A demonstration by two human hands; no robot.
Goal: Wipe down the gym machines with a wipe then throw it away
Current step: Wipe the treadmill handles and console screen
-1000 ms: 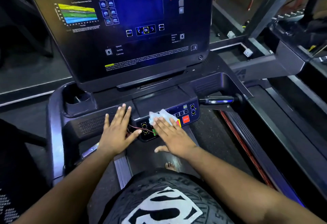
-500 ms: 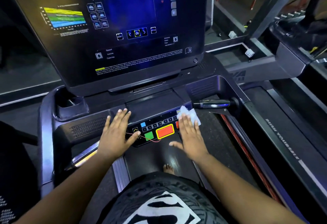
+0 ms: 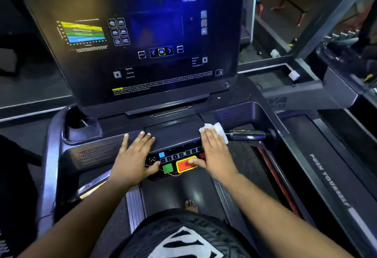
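Mostly hidden: wipe (image 3: pixel 218 130) | under flat right hand (image 3: pixel 216 153) | treadmill console (image 3: pixel 173 135)

Beside you a neighbouring dark treadmill deck with white lettering (image 3: pixel 328 180), small white box on grey ledge (image 3: pixel 293 74), your black-and-white printed shirt (image 3: pixel 183 239), your bare toes (image 3: pixel 190 204)

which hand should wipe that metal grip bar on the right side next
The right hand. It already presses the wipe flat under its fingers, and the wipe's edge lies right beside the grip bar. The left hand rests bare on the console, far from the bar.
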